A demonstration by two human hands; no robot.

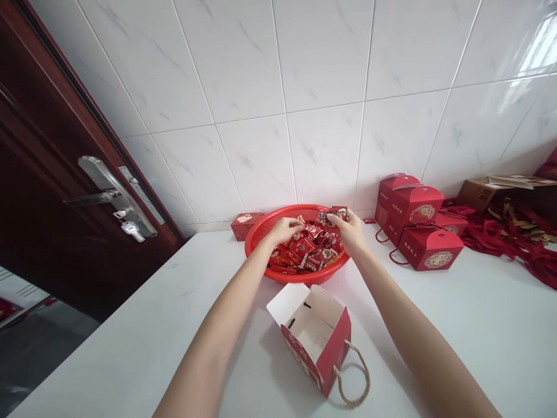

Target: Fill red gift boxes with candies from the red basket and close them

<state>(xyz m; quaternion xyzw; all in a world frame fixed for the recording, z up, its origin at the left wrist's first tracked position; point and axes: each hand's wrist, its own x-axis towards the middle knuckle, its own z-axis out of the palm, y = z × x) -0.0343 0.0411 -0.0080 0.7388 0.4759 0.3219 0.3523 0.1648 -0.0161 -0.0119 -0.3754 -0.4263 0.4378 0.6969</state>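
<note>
A red plastic basket [255, 241] holds a heap of small wrapped candies [304, 247], mostly red with white and dark print. Over the heap's left side my left hand [285, 230] reaches in, fingers stretched slightly apart, with nothing visible in them. At the basket's right rim, my right hand [350, 229] is closed on a red candy packet [339, 212] between thumb and fingers. In front of the basket stands a red gift box [335, 348], its top open and white inside, with a rope handle [364, 377] on its right side. No candy shows in the visible part of its inside.
Several closed red gift boxes [407, 206] are stacked at the right by the tiled wall [322, 157]. Beyond them lie red ribbons [491, 235] and a cardboard box [474, 194]. A small red box [243, 226] sits behind the basket's left. A dark door [56, 174] stands left of the white table [174, 302].
</note>
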